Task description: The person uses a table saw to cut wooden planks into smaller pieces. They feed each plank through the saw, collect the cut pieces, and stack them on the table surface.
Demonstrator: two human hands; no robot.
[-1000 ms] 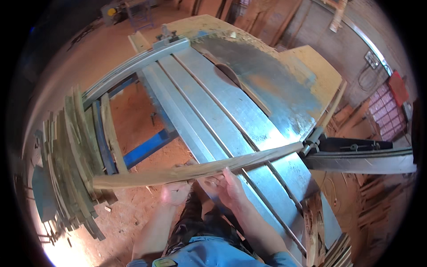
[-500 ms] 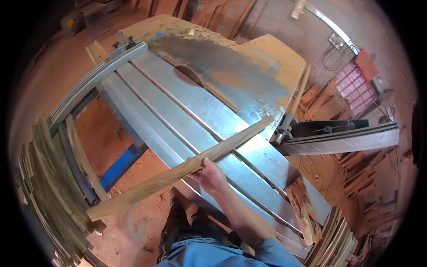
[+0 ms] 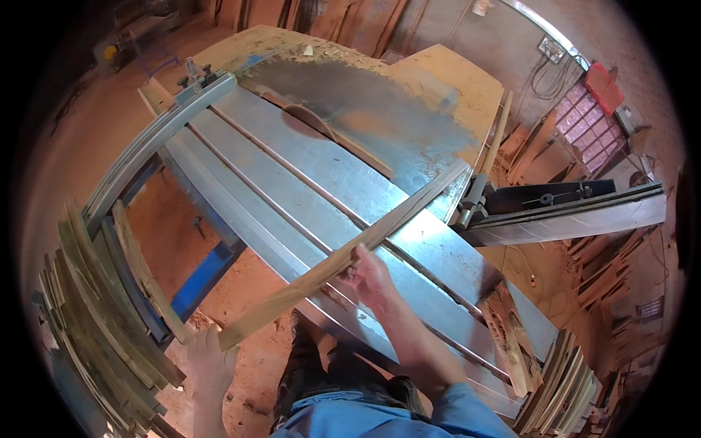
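A long, narrow wooden board [image 3: 307, 286] lies slantwise over the metal sliding table of a table saw [image 3: 292, 182], its far end up and to the right. Midway along it, my right hand [image 3: 371, 276] grips the near edge, thumb on top and fingers curled below. At the board's near end, off the table, my left hand [image 3: 208, 365] closes around the tip, partly blurred. Beyond the board, the round saw blade [image 3: 310, 120] stands up from the slot beside a thin wooden strip [image 3: 361, 155].
Stacked wooden strips [image 3: 102, 314] rise at the left, next to a blue frame bar [image 3: 201, 277]. Rough wood pieces [image 3: 507, 339] rest on the table's right end, near another strip stack [image 3: 558, 387]. A metal fence arm [image 3: 569, 219] juts right. Sawdust covers the floor.
The board has shifted up and to the right, its far end passing farther over the table. My left hand has come up from below to the board's near end; my right hand keeps its grip.
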